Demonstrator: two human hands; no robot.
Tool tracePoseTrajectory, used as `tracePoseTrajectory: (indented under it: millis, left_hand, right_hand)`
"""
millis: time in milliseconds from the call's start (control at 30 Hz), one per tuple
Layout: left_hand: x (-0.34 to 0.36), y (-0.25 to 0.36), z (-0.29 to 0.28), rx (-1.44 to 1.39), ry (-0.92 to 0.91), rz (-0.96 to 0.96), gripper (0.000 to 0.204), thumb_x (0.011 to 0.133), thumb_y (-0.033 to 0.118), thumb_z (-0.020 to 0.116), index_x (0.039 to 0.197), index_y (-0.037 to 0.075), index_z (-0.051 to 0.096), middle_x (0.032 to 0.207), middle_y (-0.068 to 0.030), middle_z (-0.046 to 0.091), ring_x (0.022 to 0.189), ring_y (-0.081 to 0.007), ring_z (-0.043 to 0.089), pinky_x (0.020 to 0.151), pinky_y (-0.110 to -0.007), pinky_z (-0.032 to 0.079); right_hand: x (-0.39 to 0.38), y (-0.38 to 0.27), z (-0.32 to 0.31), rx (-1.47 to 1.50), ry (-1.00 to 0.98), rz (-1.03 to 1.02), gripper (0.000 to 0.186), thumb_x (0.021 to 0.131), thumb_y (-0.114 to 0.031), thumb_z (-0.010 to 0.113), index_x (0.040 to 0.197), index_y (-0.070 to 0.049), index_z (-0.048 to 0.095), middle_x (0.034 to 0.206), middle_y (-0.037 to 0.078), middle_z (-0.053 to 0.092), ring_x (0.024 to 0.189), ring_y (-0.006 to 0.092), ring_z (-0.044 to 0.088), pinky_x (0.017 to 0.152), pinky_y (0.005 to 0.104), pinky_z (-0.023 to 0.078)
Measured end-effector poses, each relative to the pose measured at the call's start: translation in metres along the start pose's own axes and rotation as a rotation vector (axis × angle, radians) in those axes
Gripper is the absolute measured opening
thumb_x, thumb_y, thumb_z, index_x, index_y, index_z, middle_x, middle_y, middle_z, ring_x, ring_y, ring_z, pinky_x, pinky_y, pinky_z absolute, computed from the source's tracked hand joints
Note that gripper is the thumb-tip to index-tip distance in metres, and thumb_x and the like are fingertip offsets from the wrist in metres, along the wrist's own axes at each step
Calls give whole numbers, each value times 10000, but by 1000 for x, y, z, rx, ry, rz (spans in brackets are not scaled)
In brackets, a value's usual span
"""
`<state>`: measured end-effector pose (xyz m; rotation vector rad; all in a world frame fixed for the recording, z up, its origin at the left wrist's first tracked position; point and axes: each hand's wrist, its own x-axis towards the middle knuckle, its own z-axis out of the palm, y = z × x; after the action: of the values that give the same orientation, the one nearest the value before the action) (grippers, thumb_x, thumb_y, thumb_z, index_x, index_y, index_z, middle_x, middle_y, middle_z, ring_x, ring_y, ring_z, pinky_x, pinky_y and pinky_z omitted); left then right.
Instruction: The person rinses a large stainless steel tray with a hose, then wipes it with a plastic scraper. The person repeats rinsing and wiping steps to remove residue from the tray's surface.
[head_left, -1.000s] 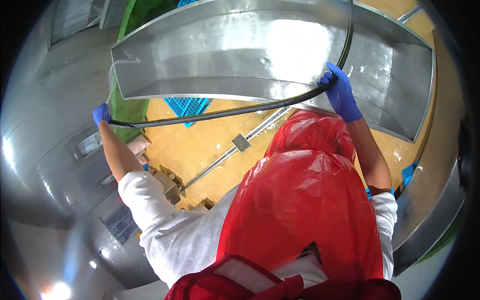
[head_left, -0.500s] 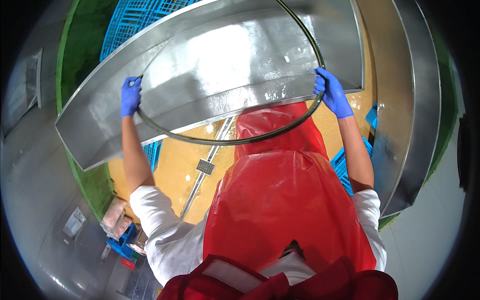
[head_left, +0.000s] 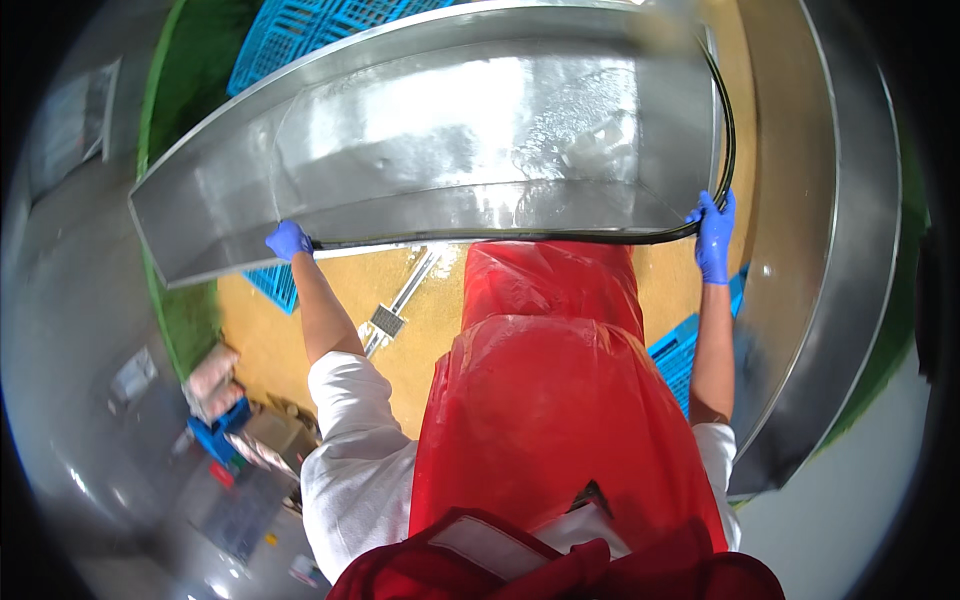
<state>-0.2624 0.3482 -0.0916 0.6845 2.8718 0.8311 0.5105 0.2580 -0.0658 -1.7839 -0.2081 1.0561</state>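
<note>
A dark hose (head_left: 520, 238) runs between my two blue-gloved hands along the near rim of a long stainless steel trough (head_left: 400, 160). My left hand (head_left: 290, 240) is closed around the hose's left end. From there a thin arc of water rises over the trough. My right hand (head_left: 714, 235) grips the hose at the trough's near right corner, where it bends and runs up past the trough's right end. The trough's inside is wet and shiny, with a spread of water toward its right part.
Blue plastic pallets (head_left: 335, 25) stand beyond the trough, and another blue pallet (head_left: 678, 355) lies by my right side. A second steel trough (head_left: 815, 250) curves along the right. A floor drain (head_left: 387, 320) and stacked packages (head_left: 210, 385) are at the left.
Both hands have come down toward me, and the right one has moved right. The hose's hanging loop has straightened along the near rim. Water now spreads over the trough's right part.
</note>
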Motion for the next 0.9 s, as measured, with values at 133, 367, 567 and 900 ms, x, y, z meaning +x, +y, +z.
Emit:
tracePoseTrajectory:
  millis: [133, 367, 567, 900]
  left_hand:
    - [-67, -11, -60, 228, 34, 61, 172, 803, 124, 531, 773, -40, 572, 603, -119, 578, 460, -224, 558, 428, -362, 443]
    - [-254, 67, -41, -55, -576, -145, 178, 911, 233, 561, 863, 65, 528, 505, -16, 428, 358, -121, 398, 323, -287, 317]
    - [-400, 133, 54, -76, -501, 404, 217, 883, 183, 649, 1019, 43, 552, 754, -86, 613, 664, -124, 540, 626, -306, 470]
    - [-589, 292, 125, -514, -1538, -228, 186, 922, 202, 556, 970, 41, 476, 600, -24, 440, 434, -125, 420, 386, -311, 387]
  right_hand:
    - [29, 5, 17, -116, -238, -212, 624, 885, -16, 569, 1435, -128, 297, 687, -19, 444, 512, 72, 414, 456, 242, 399]
    - [146, -30, -80, -499, -353, -286, 391, 882, 5, 529, 1251, -107, 594, 655, -66, 364, 549, 29, 335, 476, 218, 308]
    - [245, 13, -249, -937, -192, -347, 493, 805, 6, 468, 1296, 36, 507, 1330, 177, 535, 1221, 266, 508, 1044, 335, 371]
    - [80, 89, -211, -1788, -873, -188, 245, 738, -341, 689, 967, -256, 705, 1031, 148, 661, 981, 326, 627, 816, 415, 503]
